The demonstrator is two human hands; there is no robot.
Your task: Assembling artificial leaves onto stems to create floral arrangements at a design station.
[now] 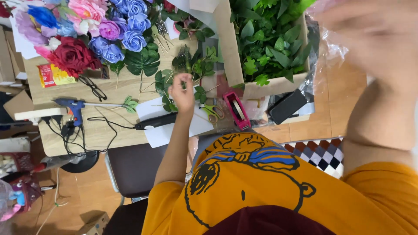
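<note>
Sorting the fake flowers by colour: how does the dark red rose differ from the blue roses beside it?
The dark red rose is a single large bloom at the table's near edge; the blue roses form a cluster of several smaller blooms farther back. The red one is deep crimson, while the blue ones are pale lavender-blue. Both are artificial, with layered, open petals and green leaves nearby.

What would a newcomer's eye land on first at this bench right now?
Probably the heap of artificial flowers, blue, pink and red, at the table's far left corner. Next, the cardboard box of green leaves at the right. Between them the left hand pinches a thin stem over white paper, while the right hand, blurred close to the camera, is beside a clear plastic bag.
</note>
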